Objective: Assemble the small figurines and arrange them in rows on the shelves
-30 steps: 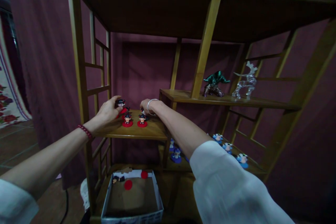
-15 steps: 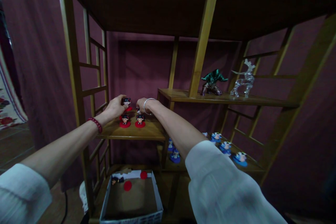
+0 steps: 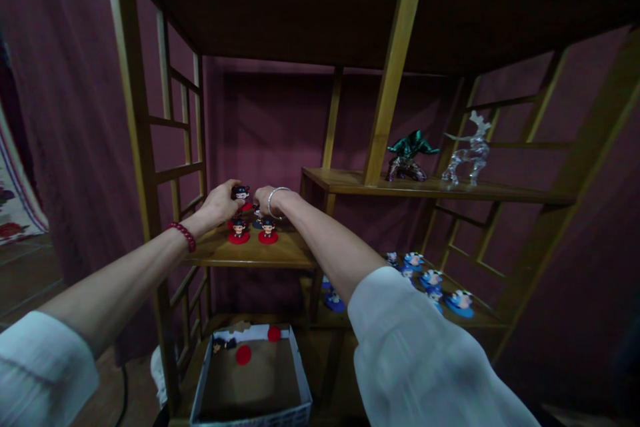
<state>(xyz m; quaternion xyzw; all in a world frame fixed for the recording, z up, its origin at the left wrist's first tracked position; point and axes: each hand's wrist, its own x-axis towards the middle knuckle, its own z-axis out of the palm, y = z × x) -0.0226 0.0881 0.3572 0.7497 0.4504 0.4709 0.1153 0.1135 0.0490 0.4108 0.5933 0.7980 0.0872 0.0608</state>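
My left hand [image 3: 217, 204] has its fingers around a small dark-haired figurine [image 3: 241, 193] at the back of a wooden shelf [image 3: 280, 252]. My right hand [image 3: 267, 200] reaches in close beside it, over a partly hidden figurine with a dark blue base [image 3: 257, 217]; its fingers are mostly out of sight. Just in front of my hands stand two figurines on red bases [image 3: 239, 229] [image 3: 268, 229]. Below, a white cardboard box [image 3: 250, 405] holds a fallen figurine [image 3: 220, 345] and two loose red discs [image 3: 243, 355] [image 3: 273, 333].
Several blue-based figurines [image 3: 460, 303] stand on the lower right shelf. A green figure [image 3: 410, 157] and a glass deer [image 3: 467, 152] share the upper right shelf. Wooden posts and lattice frame the shelves, with maroon curtains [image 3: 70, 147] behind and around them.
My right hand has moved left, nearer my left hand. My view has shifted slightly, and my right sleeve now covers less of the lower shelf's blue figurines.
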